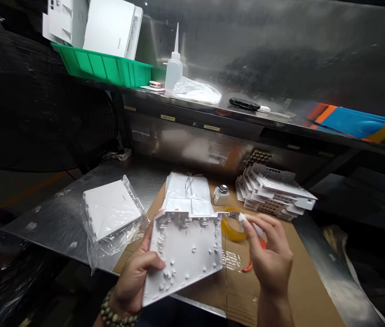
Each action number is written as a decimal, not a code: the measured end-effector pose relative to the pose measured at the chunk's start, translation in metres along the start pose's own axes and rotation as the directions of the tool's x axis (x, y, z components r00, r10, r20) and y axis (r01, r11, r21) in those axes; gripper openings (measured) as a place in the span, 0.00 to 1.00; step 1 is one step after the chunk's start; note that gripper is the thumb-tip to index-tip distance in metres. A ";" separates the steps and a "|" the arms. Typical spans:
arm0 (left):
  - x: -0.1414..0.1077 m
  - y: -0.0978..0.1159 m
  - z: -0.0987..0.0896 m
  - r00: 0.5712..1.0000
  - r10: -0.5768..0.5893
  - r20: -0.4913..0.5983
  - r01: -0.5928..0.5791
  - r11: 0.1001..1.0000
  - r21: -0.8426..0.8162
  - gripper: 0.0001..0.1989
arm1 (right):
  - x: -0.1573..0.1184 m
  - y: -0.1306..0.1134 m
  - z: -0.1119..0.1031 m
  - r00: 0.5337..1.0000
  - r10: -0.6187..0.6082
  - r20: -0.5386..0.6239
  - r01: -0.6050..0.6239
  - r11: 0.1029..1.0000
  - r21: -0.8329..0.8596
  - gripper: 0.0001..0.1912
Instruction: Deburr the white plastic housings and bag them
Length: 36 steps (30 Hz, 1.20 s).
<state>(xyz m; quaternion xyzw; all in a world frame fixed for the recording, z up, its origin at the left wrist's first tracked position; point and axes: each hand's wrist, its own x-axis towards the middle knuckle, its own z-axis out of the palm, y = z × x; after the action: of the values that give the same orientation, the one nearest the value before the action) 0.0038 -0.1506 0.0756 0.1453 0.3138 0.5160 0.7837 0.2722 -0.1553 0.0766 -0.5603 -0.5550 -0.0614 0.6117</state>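
Observation:
My left hand (138,272) grips a white plastic housing panel (192,263) by its left side, thumb on top. The panel's inner face, with small posts and clips, is turned up toward me. Right of the panel, my right hand (269,252) is raised, thumb and fingers pinched on a small white wad (242,218) that looks like cloth. It is apart from the panel. Behind that hand lie a roll of yellow tape (229,232) and an orange-red cord or handle (248,268), partly hidden. A small white bottle with a metal cap (221,195) stands beyond the panel.
A stack of white housings (274,190) stands back right. Clear plastic bags (187,193) lie behind the panel; a bagged white unit (112,209) lies left. Cardboard (301,281) covers the tabletop. The shelf above carries a green bin (107,68) and a squeeze bottle (174,72).

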 end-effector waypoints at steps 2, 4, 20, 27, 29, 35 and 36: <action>-0.001 -0.008 0.013 1.000 -0.019 0.014 0.019 1.000 -0.005 0.61 | -0.002 -0.026 0.006 0.994 -0.093 0.052 0.089 0.993 0.071 0.11; -0.003 -0.015 0.023 0.999 -0.035 0.025 0.035 0.999 0.007 0.59 | -0.004 -0.052 0.016 0.981 -0.168 0.102 0.153 0.978 0.139 0.16; -0.010 -0.029 0.038 0.998 0.007 0.070 -0.012 0.997 0.074 0.47 | -0.009 -0.081 0.046 0.952 -0.277 0.130 0.256 0.954 0.159 0.17; -0.008 -0.019 0.024 0.993 -0.063 0.099 0.064 0.998 -0.011 0.60 | -0.002 -0.034 0.024 0.995 -0.092 0.027 0.092 0.996 0.004 0.10; -0.005 -0.013 0.015 0.988 -0.062 0.139 0.069 0.997 -0.047 0.64 | -0.001 0.001 0.010 0.998 0.065 -0.025 -0.068 0.990 -0.127 0.15; -0.005 0.001 0.002 0.989 -0.086 0.120 0.103 0.985 -0.138 0.68 | -0.002 0.102 -0.003 0.754 0.627 0.197 -0.365 0.648 -0.668 0.32; -0.005 0.002 0.000 0.989 -0.094 0.115 0.110 0.983 -0.147 0.66 | -0.004 0.109 -0.001 0.745 0.630 0.221 -0.349 0.649 -0.676 0.34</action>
<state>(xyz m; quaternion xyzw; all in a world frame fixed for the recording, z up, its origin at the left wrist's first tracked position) 0.0014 -0.1545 0.0783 0.0960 0.2378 0.4892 0.8336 0.3472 -0.1188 0.0071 -0.8526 -0.4508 0.0681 0.2553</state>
